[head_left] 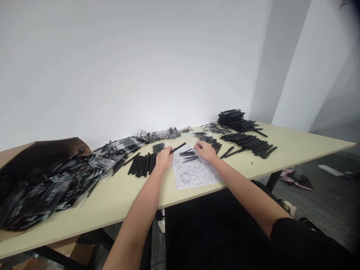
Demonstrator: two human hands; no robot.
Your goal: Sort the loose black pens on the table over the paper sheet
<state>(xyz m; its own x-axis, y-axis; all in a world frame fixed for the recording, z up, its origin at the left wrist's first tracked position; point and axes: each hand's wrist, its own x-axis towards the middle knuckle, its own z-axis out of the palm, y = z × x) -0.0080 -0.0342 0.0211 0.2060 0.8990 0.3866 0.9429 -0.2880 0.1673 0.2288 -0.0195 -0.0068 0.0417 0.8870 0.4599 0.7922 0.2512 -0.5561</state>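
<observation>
My left hand (164,159) is closed around a black pen (179,147), which points up and to the right over a scribbled sheet of paper (199,176). Across the sheet, my right hand (206,150) has its fingers pinched together; anything between them is too small to make out. Several thin black pen refills (189,153) lie on the paper between both hands. Left of my left hand is a row of thick black pens (142,165). Another batch of thin refills (203,136) lies just behind my right hand, with more thick pens partly hidden by it.
A cardboard box (62,144) spills plastic pen packets (53,191) at the left. More packets (123,144) line the wall. On the right are a long row of black pens (250,144) and a stacked pile (233,119). The table's front edge (180,200) is close to my body.
</observation>
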